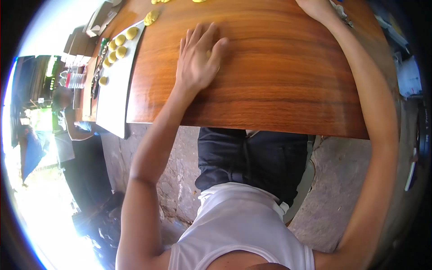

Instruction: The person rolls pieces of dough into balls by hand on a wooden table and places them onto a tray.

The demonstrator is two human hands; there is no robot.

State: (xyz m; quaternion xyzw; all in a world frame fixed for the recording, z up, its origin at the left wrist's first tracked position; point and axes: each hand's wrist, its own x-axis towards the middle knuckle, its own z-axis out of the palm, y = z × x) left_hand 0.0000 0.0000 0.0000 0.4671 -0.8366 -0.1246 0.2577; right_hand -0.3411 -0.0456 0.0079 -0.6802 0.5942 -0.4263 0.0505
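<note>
My left hand (198,58) is palm down over the wooden table (279,81), its fingers apart; a bit of yellow dough (209,53) shows between thumb and forefinger, mostly hidden under the palm. My right hand (315,8) reaches to the far right part of the table, and its fingers are cut off by the top edge of the view. Several round yellow dough balls (120,52) rest on a white board (118,94) left of my left hand. One yellow lump (151,18) lies at the board's far corner, and more dough (199,1) shows at the top edge.
Cardboard boxes (80,42) and a bottle with a red label (74,80) stand beyond the board at the left. Another person's arm (74,121) is near the board's left side. Crumpled clear plastic (344,15) lies near my right forearm.
</note>
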